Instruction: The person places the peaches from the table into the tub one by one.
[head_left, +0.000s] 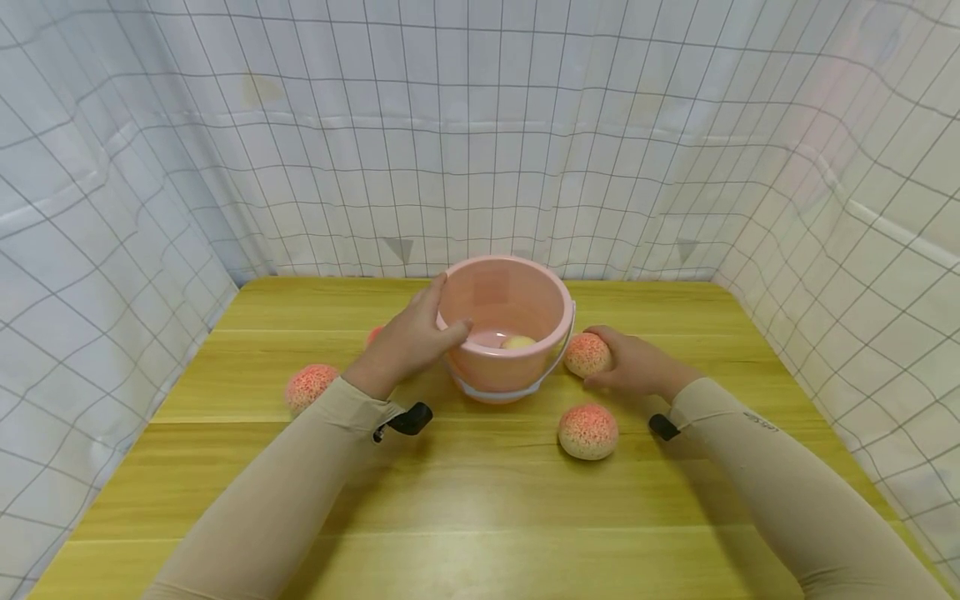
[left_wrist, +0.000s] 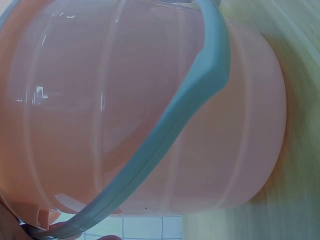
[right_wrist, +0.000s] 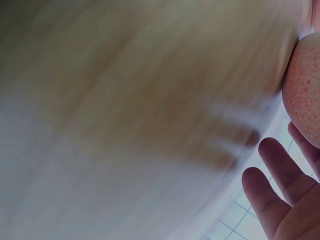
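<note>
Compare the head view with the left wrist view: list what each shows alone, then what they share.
Head only: left hand gripping the bucket rim, right hand holding a peach, two more peaches on the table, one inside the bucket. Left wrist only: the handle's underside close up. Shared: the pink bucket.

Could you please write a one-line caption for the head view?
Left hand grips pink bucket rim; right hand holds a peach.
</note>
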